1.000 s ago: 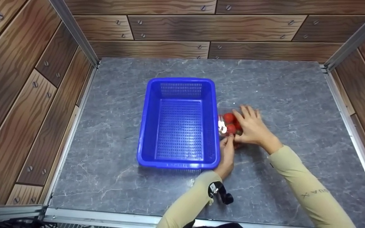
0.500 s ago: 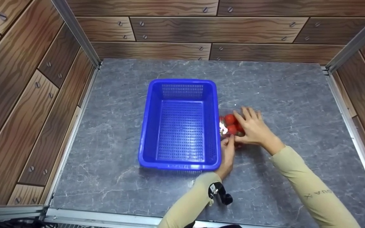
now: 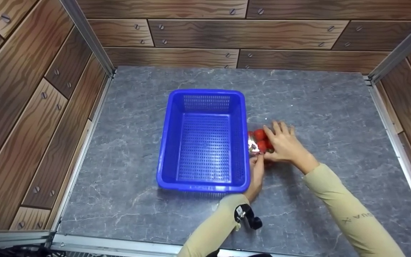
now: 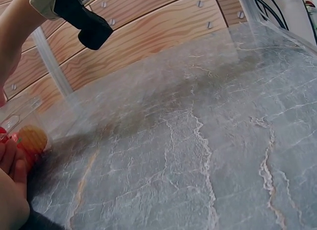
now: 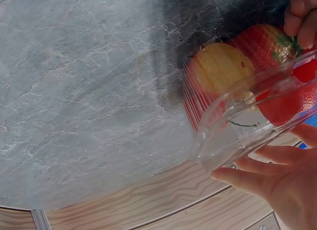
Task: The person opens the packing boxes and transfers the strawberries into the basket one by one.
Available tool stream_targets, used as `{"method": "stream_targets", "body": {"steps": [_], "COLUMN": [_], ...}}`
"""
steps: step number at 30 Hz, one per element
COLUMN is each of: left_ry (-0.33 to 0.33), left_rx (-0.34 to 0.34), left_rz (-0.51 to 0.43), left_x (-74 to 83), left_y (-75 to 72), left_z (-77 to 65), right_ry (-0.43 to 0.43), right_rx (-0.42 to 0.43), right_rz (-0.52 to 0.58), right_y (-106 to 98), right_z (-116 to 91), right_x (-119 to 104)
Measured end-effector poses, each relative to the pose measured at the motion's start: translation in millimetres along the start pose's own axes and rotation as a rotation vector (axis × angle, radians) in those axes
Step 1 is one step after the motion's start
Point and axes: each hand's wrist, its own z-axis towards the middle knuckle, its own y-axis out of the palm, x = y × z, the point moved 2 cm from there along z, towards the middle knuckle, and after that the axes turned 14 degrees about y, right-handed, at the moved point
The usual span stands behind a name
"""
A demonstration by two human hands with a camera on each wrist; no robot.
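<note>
A clear plastic clamshell box holds red fruit and stands against the right side of a blue basket. In the right wrist view its clear lid stands at a slant over red and yellow-red fruit. My left hand comes round the basket's near corner, its curled fingers gripping the box's near edge. Spread over the box's right part, my right hand touches the lid with fairly straight fingers. My hands and the basket wall hide part of the box.
The blue basket sits mid-table, with no contents showing inside. Wood-patterned panels border the grey marbled tabletop at the back and sides. A metal rail runs along the front edge.
Both hands stay at the plastic box with hardly any movement. The head view has shifted slightly, so the whole scene sits a little lower and further right.
</note>
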Motion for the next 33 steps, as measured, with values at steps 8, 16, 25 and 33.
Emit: {"method": "stream_targets", "body": {"steps": [8, 16, 25, 33], "left_ry": [0.021, 0.048, 0.042, 0.078], "left_rx": [-0.034, -0.004, -0.067, -0.057], "left_rz": [0.133, 0.098, -0.014, -0.089], "left_x": [4.1, 0.2, -6.0, -8.1], "left_y": [-1.3, 2.9, 4.1, 6.4], "left_z": [0.3, 3.3, 1.4, -2.0], "right_ry": [-0.03, -0.023, 0.0, 0.056], "right_rx": [-0.004, -0.111, -0.264, -0.456], "right_rz": [-0.006, -0.011, 0.176, 0.181], "right_y": [-6.5, -14.7, -39.6, -56.0], "right_z": [2.9, 7.5, 23.7, 36.1], "right_x": [-2.3, -3.1, 9.5, 11.7]}}
